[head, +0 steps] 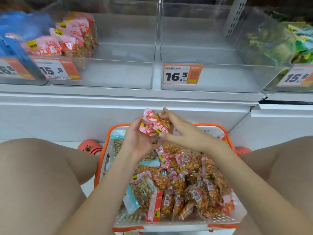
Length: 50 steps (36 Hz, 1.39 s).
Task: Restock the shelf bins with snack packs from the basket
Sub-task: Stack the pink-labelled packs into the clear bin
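Both hands are meeting over the far end of the basket, gathering a small bunch of pink-and-red clear plastic snack packs of orange-brown nuts [155, 122]. The left hand [138, 138] is cupping the bunch from below at about 7 o'clock of it, palm up, fingers curled round the pink label ends. The right hand [181, 131] is coming over from 3 o'clock, its upper fingers [166, 114] pinching the nut-filled bodies while the lower fingers are spreading loosely. So each grip is partly closed on the same bunch, and the bunch is sitting between the two palms, raised above the rest of the stock.

The step in hand looks like collecting and squaring up a handful before shelving it. The next move probably calls for lifting the bunch toward 11 o'clock, into the clear plastic shelf bin with the 15.8 price tag [105, 72], where matching pink packs [67, 41] are already standing at its left side. The neighbouring clear bin tagged 16.5 [220, 77], at 1 o'clock, is showing no packs.

Below the hands, the white perforated basket with the orange rim [101, 160] is holding many more loose packs [186, 192], pink ones and a few pale blue ones, so the restocking seems far from finished.
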Tool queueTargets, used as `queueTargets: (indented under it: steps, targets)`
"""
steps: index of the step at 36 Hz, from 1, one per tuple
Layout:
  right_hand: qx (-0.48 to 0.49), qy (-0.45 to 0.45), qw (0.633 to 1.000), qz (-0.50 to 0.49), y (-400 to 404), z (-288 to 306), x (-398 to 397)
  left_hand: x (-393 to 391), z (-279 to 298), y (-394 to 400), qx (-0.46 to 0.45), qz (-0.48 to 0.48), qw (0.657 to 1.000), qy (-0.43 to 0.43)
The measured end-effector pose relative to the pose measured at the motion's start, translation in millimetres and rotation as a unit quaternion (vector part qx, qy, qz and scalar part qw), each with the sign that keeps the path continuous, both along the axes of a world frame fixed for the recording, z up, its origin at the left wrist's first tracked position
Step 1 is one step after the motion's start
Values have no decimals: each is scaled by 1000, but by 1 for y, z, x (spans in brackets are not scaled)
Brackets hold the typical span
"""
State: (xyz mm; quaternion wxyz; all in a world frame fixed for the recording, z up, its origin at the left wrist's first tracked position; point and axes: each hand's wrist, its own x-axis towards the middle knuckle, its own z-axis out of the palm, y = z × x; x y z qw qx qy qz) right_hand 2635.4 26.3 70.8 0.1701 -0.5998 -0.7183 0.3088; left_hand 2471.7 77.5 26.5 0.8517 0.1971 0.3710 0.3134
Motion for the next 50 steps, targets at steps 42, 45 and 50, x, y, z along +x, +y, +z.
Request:
queueTargets:
  steps: [42,45,50]
  targets:
    - [-171,476,842,-188,-6,-5,2,-4,32,-17,329,-134,911,210]
    - [-161,498,831,-186,-6,-2,-1,-6,35,-17,387,-150,876,245]
    - [-146,491,840,-180,-3,9,-8,-14,47,-6,458,-117,827,304]
